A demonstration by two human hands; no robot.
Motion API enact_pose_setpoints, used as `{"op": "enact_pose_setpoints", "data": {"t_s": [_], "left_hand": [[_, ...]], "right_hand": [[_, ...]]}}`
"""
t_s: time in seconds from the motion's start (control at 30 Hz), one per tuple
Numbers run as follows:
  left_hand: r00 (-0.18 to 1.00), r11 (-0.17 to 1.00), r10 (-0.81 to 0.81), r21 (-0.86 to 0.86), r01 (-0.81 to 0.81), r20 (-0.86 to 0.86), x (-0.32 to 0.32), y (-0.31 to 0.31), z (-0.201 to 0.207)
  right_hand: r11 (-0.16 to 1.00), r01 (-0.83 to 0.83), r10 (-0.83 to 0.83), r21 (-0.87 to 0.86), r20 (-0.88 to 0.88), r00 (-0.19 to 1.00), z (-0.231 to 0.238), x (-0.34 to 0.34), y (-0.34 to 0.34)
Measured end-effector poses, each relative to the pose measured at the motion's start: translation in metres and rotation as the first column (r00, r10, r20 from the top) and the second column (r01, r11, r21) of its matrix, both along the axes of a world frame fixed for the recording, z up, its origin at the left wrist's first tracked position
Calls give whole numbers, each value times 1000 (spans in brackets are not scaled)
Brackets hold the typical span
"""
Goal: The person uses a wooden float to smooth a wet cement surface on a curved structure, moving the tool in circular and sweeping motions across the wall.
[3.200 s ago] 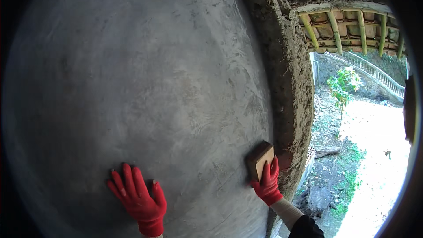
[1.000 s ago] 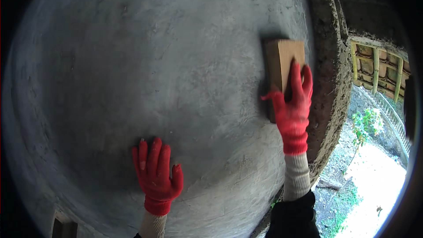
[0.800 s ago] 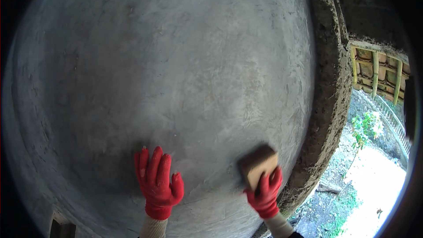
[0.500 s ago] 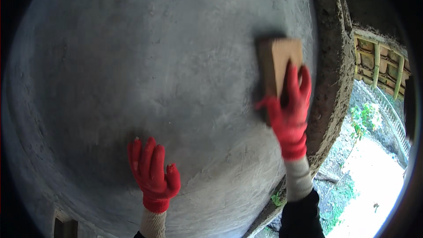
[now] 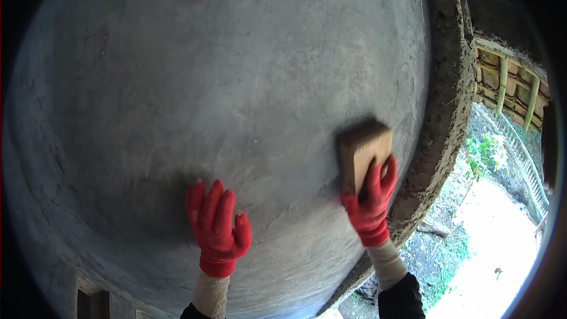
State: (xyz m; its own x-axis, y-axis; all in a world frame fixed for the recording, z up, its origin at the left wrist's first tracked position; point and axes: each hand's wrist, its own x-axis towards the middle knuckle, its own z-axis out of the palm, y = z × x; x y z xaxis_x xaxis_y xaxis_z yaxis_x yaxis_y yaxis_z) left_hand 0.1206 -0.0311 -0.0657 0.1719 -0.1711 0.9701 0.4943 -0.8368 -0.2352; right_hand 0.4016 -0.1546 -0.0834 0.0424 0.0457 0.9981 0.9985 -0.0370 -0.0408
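Observation:
A grey plastered wall (image 5: 224,100) fills most of the view, with faint streaks and small pits across its surface. My right hand (image 5: 371,207), in a red glove, grips a block-shaped wooden float (image 5: 365,150) held against the wall toward its right side. Its fingers wrap around the float's near part, and they hide any handle. Lower and to the left, my left hand (image 5: 217,227), also red-gloved, is raised with its fingers stretched out. It holds nothing and is close to the wall; whether the fingertips touch it I cannot tell.
A rough, unplastered edge (image 5: 452,82) borders the wall on the right. Beyond it are a tiled roof with poles (image 5: 508,82), a railing (image 5: 522,159), green plants (image 5: 485,153) and bright ground below. A small recessed opening (image 5: 91,301) shows at lower left.
My right hand has brought the wooden float down the wall and slightly left. My left hand has shifted slightly right, its fingers still stretched.

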Motion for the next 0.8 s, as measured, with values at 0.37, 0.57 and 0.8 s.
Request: {"op": "enact_pose_setpoints", "data": {"t_s": [0.37,0.57,0.8], "left_hand": [[998,997,-50,64,48,34,-4,1,-14],[990,990,-136,32,135,38,1,0,-13],[990,990,-139,27,138,32,-7,3,-10]], "right_hand": [[997,15,-5,70,-148,989,17,-34,6],[994,60,-66,-89,-66,996,-109,-54,5],[985,-32,41,172,-46,998,164,-43,22]]}}
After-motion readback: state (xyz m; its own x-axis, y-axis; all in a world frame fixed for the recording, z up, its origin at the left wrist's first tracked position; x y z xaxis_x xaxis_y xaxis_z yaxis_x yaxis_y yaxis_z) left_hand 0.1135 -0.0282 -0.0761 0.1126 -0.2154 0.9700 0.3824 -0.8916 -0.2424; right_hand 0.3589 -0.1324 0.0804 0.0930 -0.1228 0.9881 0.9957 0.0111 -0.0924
